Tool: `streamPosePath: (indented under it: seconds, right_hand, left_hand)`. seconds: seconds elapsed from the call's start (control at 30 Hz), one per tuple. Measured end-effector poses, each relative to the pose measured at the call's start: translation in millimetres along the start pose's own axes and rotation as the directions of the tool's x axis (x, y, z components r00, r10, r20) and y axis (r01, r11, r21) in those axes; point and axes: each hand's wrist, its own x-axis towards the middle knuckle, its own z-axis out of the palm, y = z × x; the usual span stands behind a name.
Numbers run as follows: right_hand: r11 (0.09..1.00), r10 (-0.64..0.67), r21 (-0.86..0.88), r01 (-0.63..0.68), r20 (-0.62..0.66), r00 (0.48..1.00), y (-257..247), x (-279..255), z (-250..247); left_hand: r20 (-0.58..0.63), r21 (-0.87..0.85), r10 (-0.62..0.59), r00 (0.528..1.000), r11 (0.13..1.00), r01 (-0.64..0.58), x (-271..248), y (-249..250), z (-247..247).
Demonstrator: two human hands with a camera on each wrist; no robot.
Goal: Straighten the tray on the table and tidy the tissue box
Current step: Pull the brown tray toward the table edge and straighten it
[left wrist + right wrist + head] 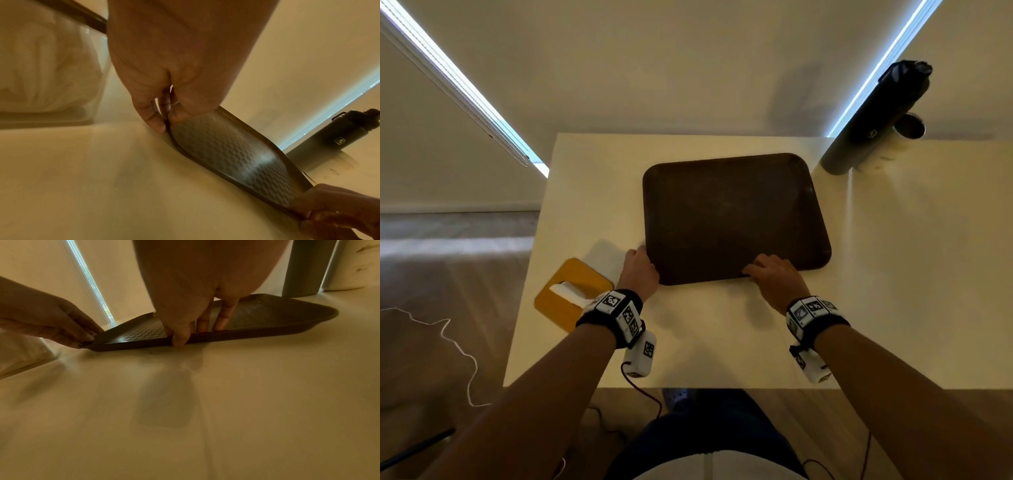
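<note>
Both of our hands are gripping the tray (732,216), left hand (641,270) pinching its near-left corner, right hand (774,275) clasping its near rim, while it is still sitting skewed and the tissue box (571,294) left of it is waiting untidied.

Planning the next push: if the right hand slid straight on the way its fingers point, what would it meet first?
Only the tray's bare floor; the right hand grips its near rim. Beyond the far rim, probably the wall; depth is unclear.

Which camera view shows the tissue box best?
The head view: the tissue box shows its whole yellow top and a white tissue sticking out. The left wrist view shows only a clear side wall; the right wrist view, a blurred corner.
</note>
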Motion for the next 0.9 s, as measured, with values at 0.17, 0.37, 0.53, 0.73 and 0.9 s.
streamPosePath:
  seconds: [0.17, 0.37, 0.53, 0.73, 0.9]
  right_hand:
    - [0.999, -0.020, 0.037, 0.021, -0.007, 1.000, 14.3, 22.3, -4.7]
    - [0.966, 0.188, 0.214, -0.146, -0.188, 0.964, 57.6, 4.1, -17.5]
    - [0.827, 0.501, 0.334, -0.452, -0.074, 0.862, 102.6, -15.8, -24.7]
    - [0.732, 0.570, 0.424, -0.534, 0.049, 0.820, 106.2, -15.7, -17.8]
    - [0.707, 0.590, 0.455, -0.541, 0.042, 0.806, 94.0, -8.0, -12.8]
  left_hand:
    - [-0.108, 0.041, 0.036, 0.994, 0.999, -0.032, 13.0, 8.3, 0.5]
    - [0.076, 0.282, 0.546, 0.834, 0.791, -0.543, -7.0, 11.7, 32.4]
    - [0.109, 0.317, 0.570, 0.815, 0.757, -0.572, -8.2, 14.3, 53.1]
    - [0.099, 0.317, 0.566, 0.819, 0.762, -0.565, 0.6, 18.7, 49.3]
    - [0.063, 0.314, 0.551, 0.832, 0.781, -0.540, 10.0, 19.9, 41.0]
